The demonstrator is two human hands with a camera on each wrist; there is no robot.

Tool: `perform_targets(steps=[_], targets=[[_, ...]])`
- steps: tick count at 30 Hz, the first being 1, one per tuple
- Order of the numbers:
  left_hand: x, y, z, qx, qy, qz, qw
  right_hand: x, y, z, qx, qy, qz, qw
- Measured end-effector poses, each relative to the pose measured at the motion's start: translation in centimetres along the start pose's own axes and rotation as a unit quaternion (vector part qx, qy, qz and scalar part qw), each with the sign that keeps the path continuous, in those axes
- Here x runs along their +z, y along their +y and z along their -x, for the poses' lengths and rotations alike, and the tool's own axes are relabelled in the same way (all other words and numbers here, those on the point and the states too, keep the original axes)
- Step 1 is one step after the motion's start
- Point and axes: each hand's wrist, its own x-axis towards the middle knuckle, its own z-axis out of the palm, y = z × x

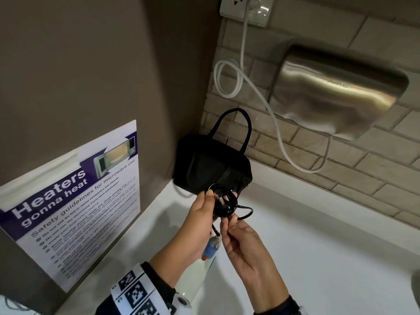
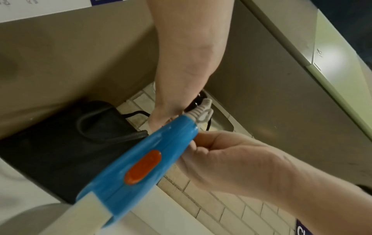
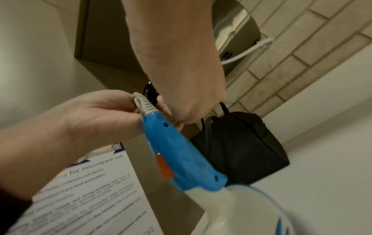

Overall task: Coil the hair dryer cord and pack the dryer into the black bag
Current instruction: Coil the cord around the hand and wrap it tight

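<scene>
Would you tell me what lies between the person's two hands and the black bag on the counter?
In the head view, only the coiled black cord, held by the left hand and right hand, sits before the black bag, overlapping its lower edge.

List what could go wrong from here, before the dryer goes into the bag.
1. The coiled cord is held only by fingertips of the left hand and right hand; a loose loop already sticks out, so the coil may spring open.
2. The hair dryer seems to dangle below the hands by its cord end; a slipped grip could drop it onto the counter.
3. The black bag looks closed, and neither hand is free to open it.
</scene>
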Motion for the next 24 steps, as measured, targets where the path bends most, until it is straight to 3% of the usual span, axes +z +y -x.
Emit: perform_targets(steps=[3, 8, 12, 16, 24], targets=[[0.4, -0.4, 0.2, -0.005, -0.003, 0.033, 0.999, -0.4, 0.5, -0.7, 0.010, -0.017, -0.007, 1.000], [0.2, -1.5, 0.4, 0.030, -0.014, -0.082, 0.996, -0.6, 0.0, -0.8, -0.027, -0.031, 0.107, 0.993], [0.3, -0.9, 0.4, 0.103, 0.009, -0.116, 0.988, -0.9, -0.3, -0.7, -0.026, -0.026, 0.153, 0.988], [0.1, -0.6, 0.3, 0.183, 0.033, -0.177, 0.966, -0.1, -0.9, 1.2, -0.006, -0.072, 0.159, 0.985], [0.6, 0.5, 2.4, 0.296, -0.048, -0.188, 0.935, 2.0, -2.3, 4.3, -0.018, -0.170, 0.229, 0.958]])
